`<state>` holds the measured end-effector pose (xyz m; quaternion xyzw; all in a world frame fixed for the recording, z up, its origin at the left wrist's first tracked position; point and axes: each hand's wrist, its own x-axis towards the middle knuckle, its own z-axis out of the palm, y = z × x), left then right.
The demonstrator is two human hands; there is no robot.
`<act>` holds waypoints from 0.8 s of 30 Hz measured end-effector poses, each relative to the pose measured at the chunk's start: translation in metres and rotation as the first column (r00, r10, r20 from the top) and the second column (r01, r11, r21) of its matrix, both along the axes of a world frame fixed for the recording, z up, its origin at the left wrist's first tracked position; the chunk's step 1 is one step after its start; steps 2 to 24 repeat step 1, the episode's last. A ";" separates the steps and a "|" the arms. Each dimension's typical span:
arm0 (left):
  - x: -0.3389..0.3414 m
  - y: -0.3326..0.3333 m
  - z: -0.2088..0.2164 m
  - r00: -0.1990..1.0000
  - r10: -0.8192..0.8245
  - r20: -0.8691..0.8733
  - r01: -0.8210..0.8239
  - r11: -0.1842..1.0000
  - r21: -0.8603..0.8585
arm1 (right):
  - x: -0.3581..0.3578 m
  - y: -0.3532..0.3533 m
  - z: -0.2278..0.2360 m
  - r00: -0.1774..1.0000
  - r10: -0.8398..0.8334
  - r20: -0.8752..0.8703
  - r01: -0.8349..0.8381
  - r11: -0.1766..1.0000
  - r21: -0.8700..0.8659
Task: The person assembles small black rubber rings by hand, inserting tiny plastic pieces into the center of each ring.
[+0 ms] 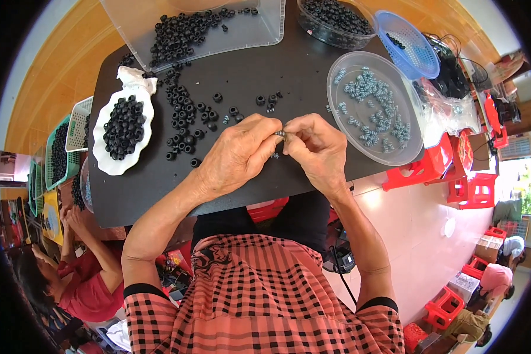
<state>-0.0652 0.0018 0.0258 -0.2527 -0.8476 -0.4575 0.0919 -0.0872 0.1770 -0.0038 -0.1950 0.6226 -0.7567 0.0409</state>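
Above the near part of the dark table, my left hand (237, 154) and my right hand (320, 152) meet with fingertips pinched together. Between them shows a tiny grey piece that looks like a coil spring (281, 133); the fingers cover most of it. Loose black plastic caps (186, 141) lie left of my left hand, several more just beyond it. To the right of my right hand, a round clear plastic tray (416, 127) holds many small metal springs (369, 88). A white scalloped dish (112, 165) at the left carries a heap of black caps (124, 127).
A large clear bin (259, 44) with black caps stands at the far edge, beside a clear bowl (336, 38) of small dark parts and a blue basket (416, 56). Red stools (422, 168) stand at the right. At lower left, a person in red (94, 289) sits working.
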 end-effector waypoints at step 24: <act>-0.001 0.000 -0.001 1.000 -0.002 0.000 0.002 1.000 0.002 | 0.000 0.001 -0.001 1.000 -0.003 -0.011 0.002 1.000 -0.021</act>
